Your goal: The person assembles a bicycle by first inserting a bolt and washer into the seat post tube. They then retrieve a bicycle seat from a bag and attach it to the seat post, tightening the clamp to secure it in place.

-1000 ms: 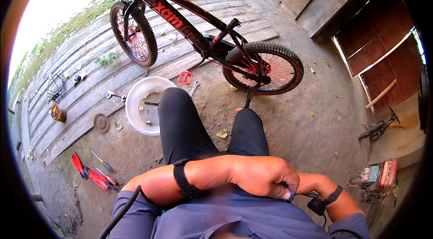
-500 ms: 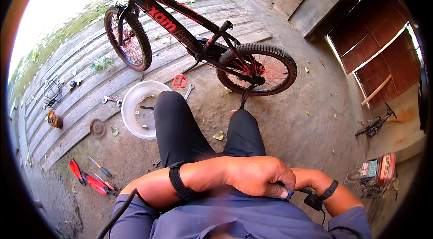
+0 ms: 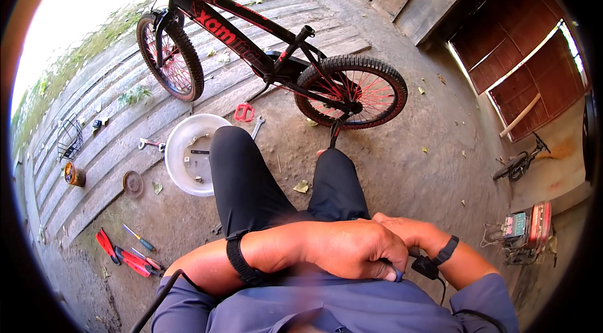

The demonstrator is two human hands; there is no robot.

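Note:
My left hand [image 3: 361, 249] lies across the front of my blue-grey shirt [image 3: 282, 308], its fingers curled in. A small bit of blue shows at its thumb tip; I cannot make out what is pinched there. Right beside it, my right hand [image 3: 405, 230] is partly covered by the left one, its fingers hidden. By the right wrist, below the black band, hangs a small black box [image 3: 425, 267] on a cable. Beyond my knees a black and red bicycle [image 3: 251, 56] stands upright. A red pedal [image 3: 244, 112] lies on the ground near its crank.
Left of my knee sits a white basin [image 3: 178, 173] with small metal parts. Wrenches [image 3: 258, 127] lie near it. Further left are a screwdriver [image 3: 139, 237], red-handled tools [image 3: 132, 261], a brown tin [image 3: 74, 174] and a wire basket [image 3: 70, 137]. A red machine [image 3: 534, 232] stands at right.
My right hand has risen into view beside the left hand. The left hand has shifted slightly left, still curled. The whole view has swung a little, with the surroundings displaced leftward.

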